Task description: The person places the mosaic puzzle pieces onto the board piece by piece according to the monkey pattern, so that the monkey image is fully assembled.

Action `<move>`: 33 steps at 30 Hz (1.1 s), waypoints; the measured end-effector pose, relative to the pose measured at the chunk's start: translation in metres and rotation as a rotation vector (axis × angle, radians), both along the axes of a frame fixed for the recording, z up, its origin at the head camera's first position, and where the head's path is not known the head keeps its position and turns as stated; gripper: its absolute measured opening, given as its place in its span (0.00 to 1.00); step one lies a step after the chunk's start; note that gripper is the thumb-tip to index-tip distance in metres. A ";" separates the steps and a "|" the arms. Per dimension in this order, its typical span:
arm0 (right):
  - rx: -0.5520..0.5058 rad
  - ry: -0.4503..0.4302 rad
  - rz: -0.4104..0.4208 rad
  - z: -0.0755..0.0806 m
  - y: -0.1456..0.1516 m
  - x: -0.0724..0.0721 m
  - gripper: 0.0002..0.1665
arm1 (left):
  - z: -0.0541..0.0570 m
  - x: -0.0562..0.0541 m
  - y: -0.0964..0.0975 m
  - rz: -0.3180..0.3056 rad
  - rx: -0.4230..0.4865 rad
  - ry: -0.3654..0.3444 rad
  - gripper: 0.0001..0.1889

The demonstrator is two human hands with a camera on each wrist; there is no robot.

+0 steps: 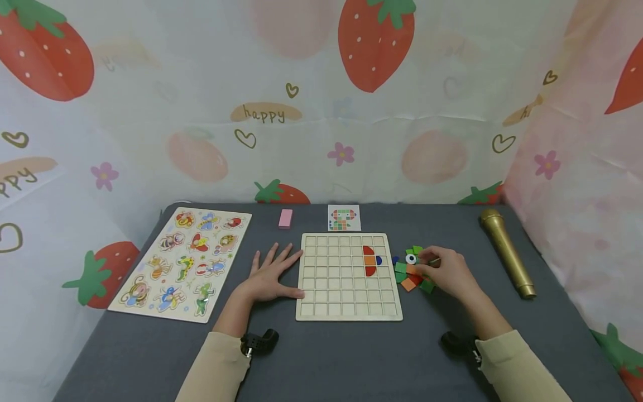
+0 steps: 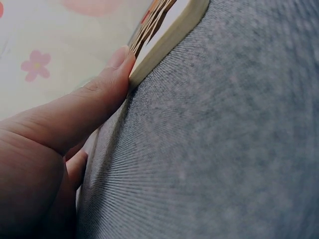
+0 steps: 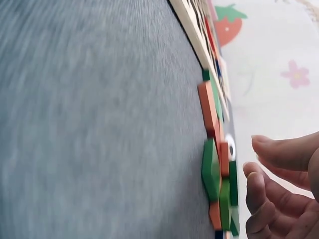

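My left hand lies spread on the table, its thumb at the left edge of the wooden grid board. Beside the board's right edge, my right hand hovers over a pile of coloured tiles, mostly green and orange, with a round eye tile among them. In the right wrist view the thumb and fingertips stand apart, and nothing shows between them. On the board sit red quarter-round tiles, an orange square tile between them and a blue half-round tile.
A pattern card lies behind the board, with a pink block to its left. The insect picture board lies at the left of the table, and a gold microphone-shaped cylinder at the right. Strawberry-print cloth hangs behind.
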State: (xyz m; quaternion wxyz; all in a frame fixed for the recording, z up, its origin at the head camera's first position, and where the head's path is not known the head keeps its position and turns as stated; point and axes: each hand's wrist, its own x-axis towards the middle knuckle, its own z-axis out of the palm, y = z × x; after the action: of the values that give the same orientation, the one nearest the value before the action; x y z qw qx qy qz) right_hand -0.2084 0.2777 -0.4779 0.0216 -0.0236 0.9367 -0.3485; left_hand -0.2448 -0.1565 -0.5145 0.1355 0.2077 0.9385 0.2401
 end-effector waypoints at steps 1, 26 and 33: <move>0.001 0.003 -0.002 0.000 0.003 0.001 0.21 | 0.000 0.000 0.000 0.000 -0.001 0.000 0.56; 0.075 -0.032 0.000 -0.007 0.021 0.005 0.19 | -0.001 0.000 0.000 -0.005 0.008 0.003 0.57; 0.109 -0.025 0.083 -0.006 0.024 0.013 0.12 | -0.003 -0.002 -0.001 -0.004 -0.001 0.004 0.57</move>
State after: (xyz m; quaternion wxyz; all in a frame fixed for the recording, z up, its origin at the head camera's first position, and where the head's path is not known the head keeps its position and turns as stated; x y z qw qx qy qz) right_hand -0.1950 0.3020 -0.4837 0.0489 -0.0571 0.9523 -0.2959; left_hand -0.2464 -0.1575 -0.5173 0.1344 0.2099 0.9385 0.2389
